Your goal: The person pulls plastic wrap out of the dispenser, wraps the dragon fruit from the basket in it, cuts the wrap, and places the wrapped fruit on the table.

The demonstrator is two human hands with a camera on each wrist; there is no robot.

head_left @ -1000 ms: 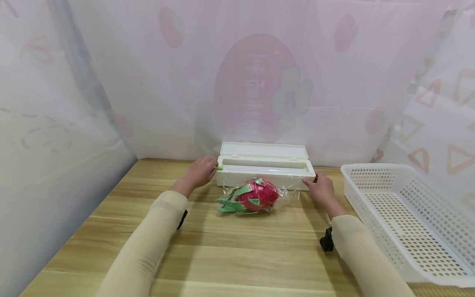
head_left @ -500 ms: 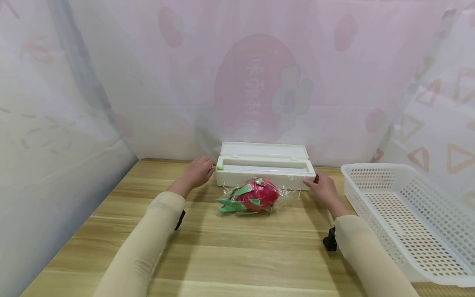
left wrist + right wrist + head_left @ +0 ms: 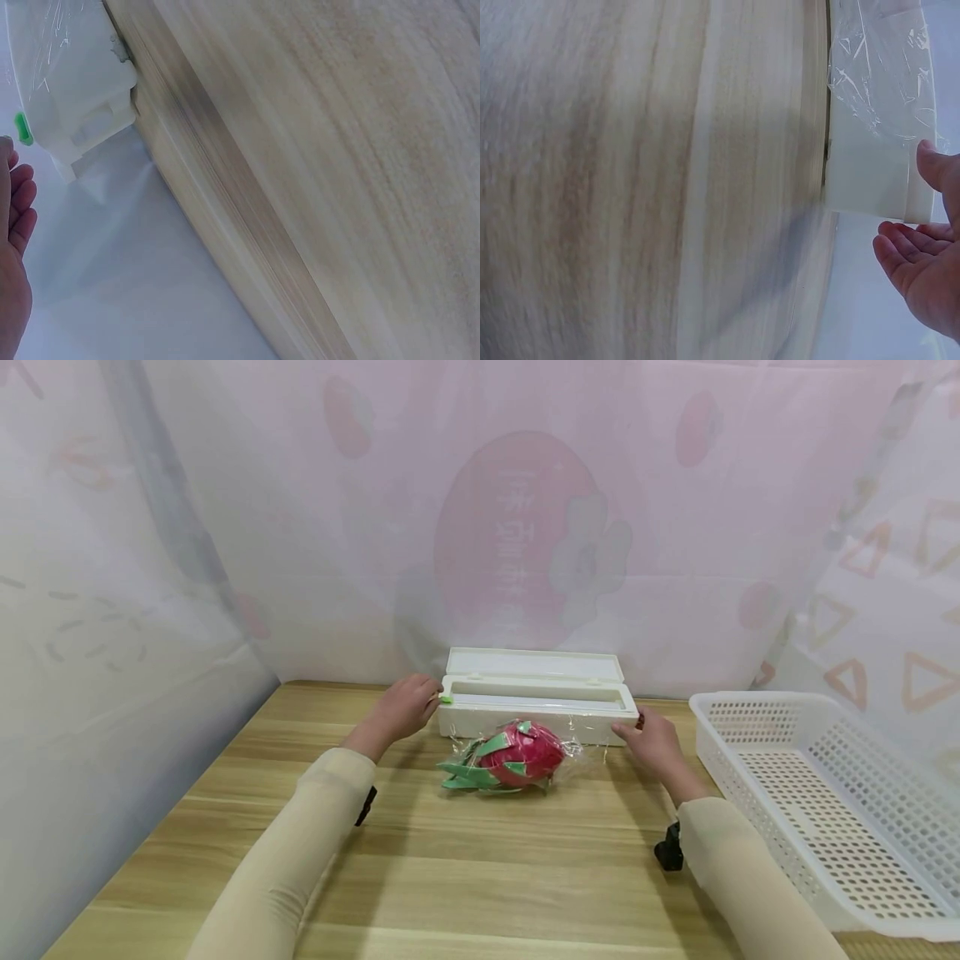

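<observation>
A white cling film dispenser (image 3: 536, 722) stands at the back of the table, its lid (image 3: 534, 663) raised. The green slide cutter (image 3: 446, 699) is at the left end of its front edge. My left hand (image 3: 405, 706) is beside that end, fingers loosely bent, fingertips close to the cutter; contact cannot be told. My right hand (image 3: 654, 742) holds the right end, thumb on the front and fingers behind the end. A red and green dragon fruit (image 3: 521, 756) lies before the dispenser, with clear cling film (image 3: 870, 67) about it and against the dispenser's front.
A white perforated basket (image 3: 787, 852) stands on the right of the wooden table (image 3: 510, 877). Pale patterned cloth (image 3: 352, 527) hangs behind and on both sides, close to the dispenser's back.
My left hand drew slightly left, off the green cutter, then came back right towards it. My right hand stays on the dispenser's end; the dragon fruit has not moved.
</observation>
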